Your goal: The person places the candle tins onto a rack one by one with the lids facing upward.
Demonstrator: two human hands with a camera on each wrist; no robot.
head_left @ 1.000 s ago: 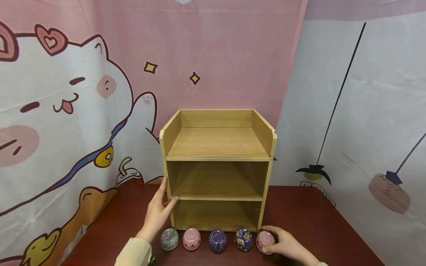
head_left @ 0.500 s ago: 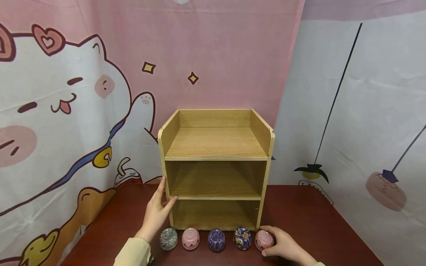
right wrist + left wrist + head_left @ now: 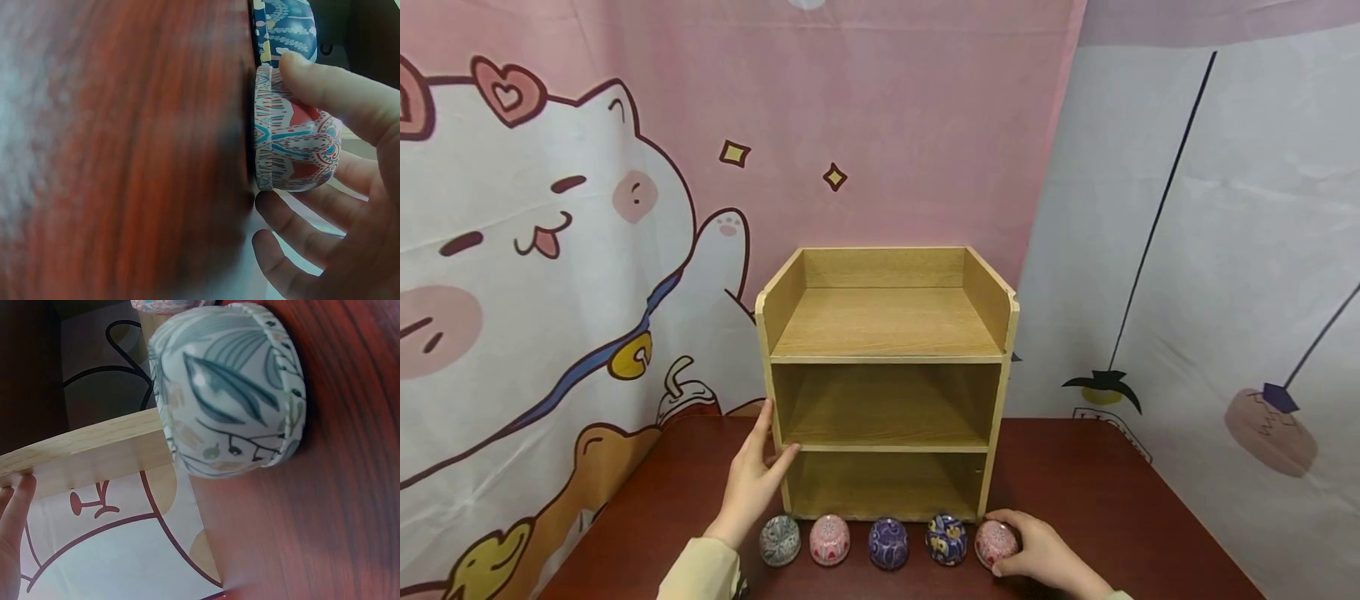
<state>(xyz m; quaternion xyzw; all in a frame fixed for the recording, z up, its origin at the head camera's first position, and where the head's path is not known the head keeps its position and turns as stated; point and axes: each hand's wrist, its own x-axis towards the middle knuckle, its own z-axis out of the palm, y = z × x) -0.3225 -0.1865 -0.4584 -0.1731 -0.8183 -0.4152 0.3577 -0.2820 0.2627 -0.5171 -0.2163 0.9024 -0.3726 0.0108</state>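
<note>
My left hand [image 3: 751, 482] rests against the left side of a small wooden shelf unit [image 3: 891, 360], its fingers straight and spread. In the left wrist view its fingertips touch the wooden edge. At the right end of a row of small round patterned tins, my right hand [image 3: 1043, 552] holds a pink-patterned tin [image 3: 996, 543] between thumb and fingers. The right wrist view shows that tin [image 3: 297, 147] on the table, with the thumb on its near side. Left of it stand a blue floral tin [image 3: 946, 539], a purple swirl tin [image 3: 888, 543], another pink tin [image 3: 830, 540] and a grey-green leaf tin [image 3: 780, 540].
The row stands along the unit's front foot on a dark red wooden table [image 3: 1105, 492]. The unit has a walled top and two compartments below. Behind hangs a pink and white cartoon cloth [image 3: 917, 125], which also runs along both sides.
The head view has shifted very slightly. My right thumb has moved a little lower on the pink-patterned tin; the left hand and the tins stay in place.
</note>
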